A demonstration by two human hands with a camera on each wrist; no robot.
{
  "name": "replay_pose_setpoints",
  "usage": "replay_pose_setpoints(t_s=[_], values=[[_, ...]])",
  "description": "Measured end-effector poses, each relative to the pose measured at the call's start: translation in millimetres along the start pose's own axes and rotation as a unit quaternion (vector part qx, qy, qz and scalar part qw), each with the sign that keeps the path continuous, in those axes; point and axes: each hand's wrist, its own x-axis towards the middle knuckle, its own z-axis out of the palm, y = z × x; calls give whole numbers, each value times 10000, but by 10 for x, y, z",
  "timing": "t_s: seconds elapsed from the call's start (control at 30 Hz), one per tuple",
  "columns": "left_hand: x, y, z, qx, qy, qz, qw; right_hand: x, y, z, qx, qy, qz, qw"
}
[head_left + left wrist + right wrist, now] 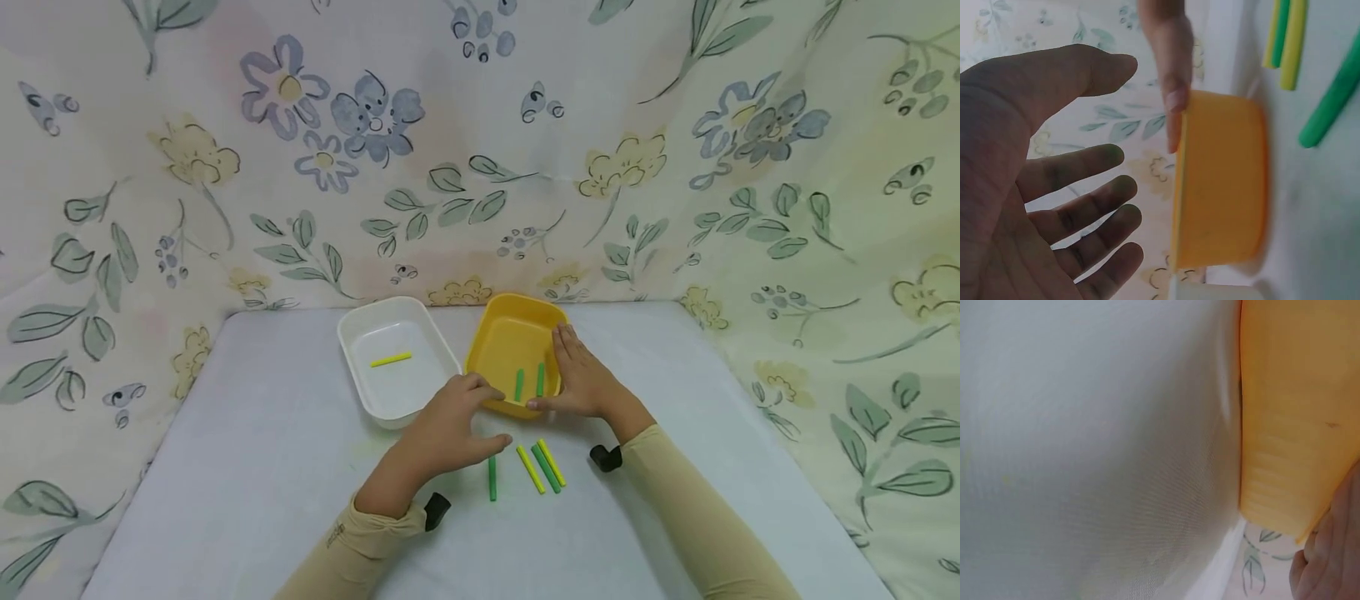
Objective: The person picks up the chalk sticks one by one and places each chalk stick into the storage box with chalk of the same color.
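My left hand (450, 425) hovers over the near side of the yellow tub (497, 333), its fingers spread and holding nothing. In the left wrist view its palm (997, 250) shows bare, with the tub's wall (1222, 187) beyond. The right hand (588, 383) rests on the tub's right rim, fingers stretched along it and the thumb at the near edge. Inside that tub lie two green sticks (519, 384). A white tub (360, 379) beside it holds one yellow stick (391, 359).
On the table in front of the tubs lie a green stick (492, 479), partly under the left hand, and a group of two yellow sticks (530, 469) with a green stick (546, 467) between them. A floral cloth (465, 150) hangs behind the white table cover (262, 433).
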Motion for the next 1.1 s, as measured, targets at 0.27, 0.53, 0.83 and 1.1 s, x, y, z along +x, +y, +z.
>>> replay_pose_setpoints(t_s=[0.27,0.53,0.83,1.1], values=[[-81,-65,160,145,-231,493,9984,-15,21,15,62,10,52,10000],[-153,-162,251,438,-776,275,9956,-22,13,27,75,-95,148,9998],[-193,-257,332,557,-964,159,9937,-12,11,17,22,-114,123,9999],[-207,-297,397,712,-1050,53,9919,-3,24,2,-14,-70,49,10000]])
